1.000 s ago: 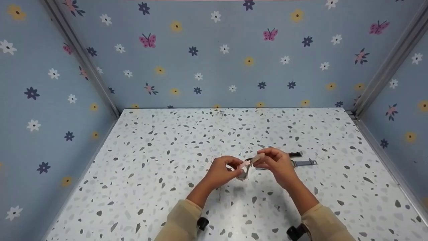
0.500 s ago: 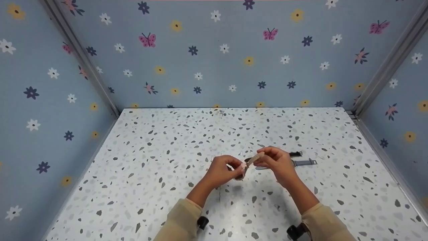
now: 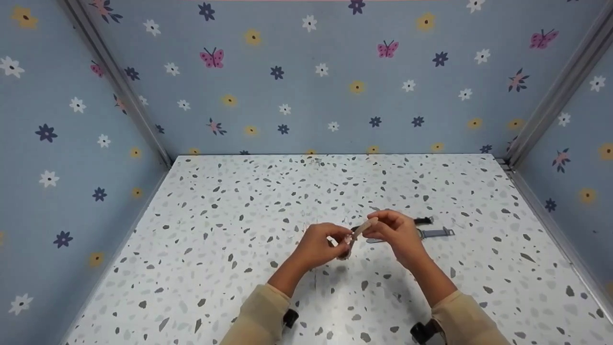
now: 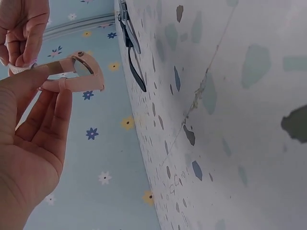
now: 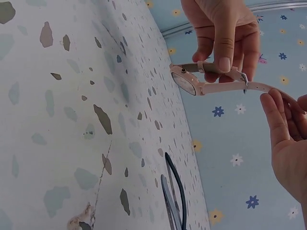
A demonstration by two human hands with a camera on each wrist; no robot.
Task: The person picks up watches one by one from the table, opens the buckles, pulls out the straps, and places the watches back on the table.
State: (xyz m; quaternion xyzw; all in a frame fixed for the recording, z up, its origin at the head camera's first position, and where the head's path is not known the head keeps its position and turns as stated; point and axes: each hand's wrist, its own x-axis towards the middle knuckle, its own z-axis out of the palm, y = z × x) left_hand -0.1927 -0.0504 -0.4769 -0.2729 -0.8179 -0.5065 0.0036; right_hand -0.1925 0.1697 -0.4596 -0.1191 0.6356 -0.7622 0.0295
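A pale pink wristwatch [image 3: 365,228] is held in the air between both hands, its strap bent into a loop. My left hand [image 3: 317,245] pinches the buckle side of the strap. The long strap end runs through the metal buckle [image 5: 245,82] in the right wrist view. My right hand [image 3: 396,235] pinches the tip of that end. The round watch face [image 5: 184,84] hangs at the far side of the loop, tilted. In the left wrist view the watch case [image 4: 91,67] shows beyond my left fingers. In the head view, the left hand partly hides the case.
Behind my right hand, a watch with a black strap [image 3: 423,221] and one with a grey-blue strap [image 3: 437,233] lie on the speckled table [image 3: 230,206], partly covered by the hand. Blue flowered panels [image 3: 306,86] stand along the back and sides.
The watch has turned between my hands: its case swung in under the left fingers, and the buckle end lowered against the long strap end. Both hands stay almost in place.
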